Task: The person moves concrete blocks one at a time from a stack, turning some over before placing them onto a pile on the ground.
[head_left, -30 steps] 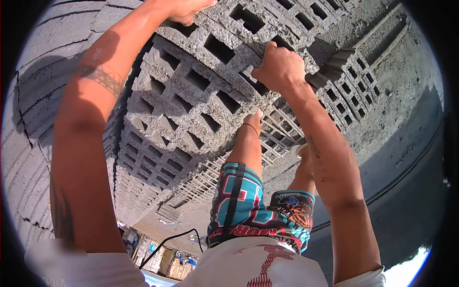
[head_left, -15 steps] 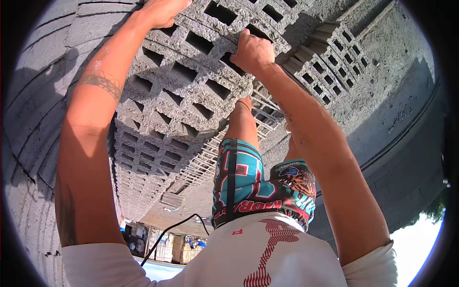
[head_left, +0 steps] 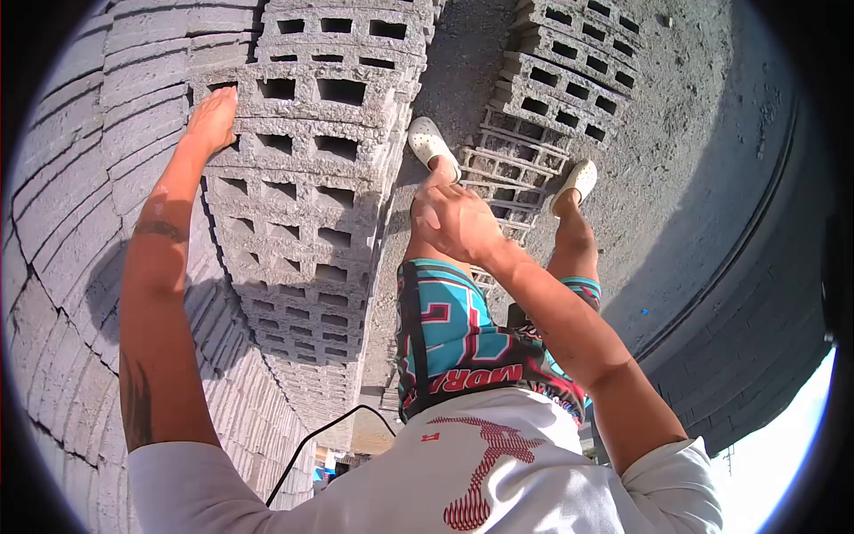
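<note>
My left hand [head_left: 212, 123] rests against the left end of the stacked grey hollow concrete blocks [head_left: 307, 116], fingers stretched out beside a hollow. Sunlight falls on the rough upper faces of these blocks, and their rectangular holes face me. My right hand [head_left: 455, 222] hangs in front of my knee, apart from the stack and smeared by motion. Nothing shows in it, though its fingers blur together.
More grey blocks [head_left: 71, 205] form a tall stack on the left. A lower group of hollow blocks [head_left: 578, 67] stands on the gritty ground [head_left: 672, 133] at upper right. My feet wear pale clogs [head_left: 429, 142], with block rows [head_left: 511, 165] between them.
My right hand has let go of the hollow block it gripped and come down toward my knee. My left hand has moved to the stack's left end. The view has shifted.
</note>
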### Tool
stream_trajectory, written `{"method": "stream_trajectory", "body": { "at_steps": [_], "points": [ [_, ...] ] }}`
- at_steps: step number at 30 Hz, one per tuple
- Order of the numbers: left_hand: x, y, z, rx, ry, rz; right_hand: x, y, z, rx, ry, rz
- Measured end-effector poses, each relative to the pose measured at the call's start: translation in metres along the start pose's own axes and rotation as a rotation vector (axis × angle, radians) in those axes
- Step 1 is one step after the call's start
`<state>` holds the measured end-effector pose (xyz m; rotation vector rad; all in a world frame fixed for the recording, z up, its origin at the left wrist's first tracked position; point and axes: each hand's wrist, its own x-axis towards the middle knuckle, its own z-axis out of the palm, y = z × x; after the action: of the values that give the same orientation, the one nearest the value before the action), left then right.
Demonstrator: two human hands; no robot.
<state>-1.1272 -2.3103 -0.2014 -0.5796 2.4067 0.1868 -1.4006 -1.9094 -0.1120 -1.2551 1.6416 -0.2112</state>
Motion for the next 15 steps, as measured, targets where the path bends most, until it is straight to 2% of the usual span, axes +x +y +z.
{"method": "stream_trajectory", "body": {
  "at_steps": [2,3,5,8,10,12,14,15],
  "points": [
    [0.003,0.023,-0.04,0.16,-0.321,-0.113,-0.063,0.066,0.016,-0.001,-0.109,0.156],
    [0.015,0.039,-0.063,0.185,-0.322,-0.107,-0.091,0.099,0.016,-0.01,-0.144,0.201],
    [0.046,0.092,-0.116,0.503,-0.968,-0.209,-0.139,0.152,-0.008,0.07,-0.129,0.42],
    [0.074,0.179,-0.173,0.215,-0.839,-0.136,-0.194,0.243,-0.044,0.173,-0.041,0.612],
    [0.098,0.246,-0.194,0.053,-0.744,0.049,-0.208,0.304,-0.067,0.261,0.01,0.65],
    [0.121,0.325,-0.208,-0.156,-0.672,0.121,-0.221,0.358,-0.088,0.342,0.191,0.722],
    [0.145,0.412,-0.215,-0.323,-0.604,0.195,-0.227,0.399,-0.111,0.325,0.157,0.823],
    [0.16,0.458,-0.216,-0.355,-0.654,0.195,-0.232,0.425,-0.126,0.29,0.108,0.911]
  ]
}}
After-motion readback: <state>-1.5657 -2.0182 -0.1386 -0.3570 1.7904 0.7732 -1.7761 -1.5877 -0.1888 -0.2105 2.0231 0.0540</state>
